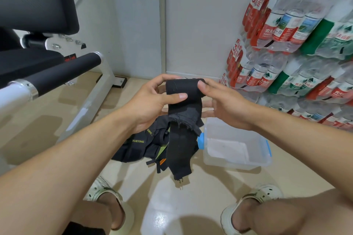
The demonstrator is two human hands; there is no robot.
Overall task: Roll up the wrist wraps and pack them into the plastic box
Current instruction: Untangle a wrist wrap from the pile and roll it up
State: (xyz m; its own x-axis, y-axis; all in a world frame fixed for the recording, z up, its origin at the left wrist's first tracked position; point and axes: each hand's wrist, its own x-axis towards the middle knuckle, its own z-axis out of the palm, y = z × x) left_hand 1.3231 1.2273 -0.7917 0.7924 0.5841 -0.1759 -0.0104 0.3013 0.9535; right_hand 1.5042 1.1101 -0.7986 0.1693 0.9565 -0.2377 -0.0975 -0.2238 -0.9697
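Both bare forearms reach forward above the clear plastic box [236, 150], left hand [152, 101] and right hand [223, 101] pinching the black fabric wrist wrap [183, 97] between thumbs and fingers.

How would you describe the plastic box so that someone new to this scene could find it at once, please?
Start at the stacked packs of water bottles along the right wall and drop to the floor before them. There sits the clear plastic box, lidless, beside a heap of black wrist wraps; only it has blue clips.
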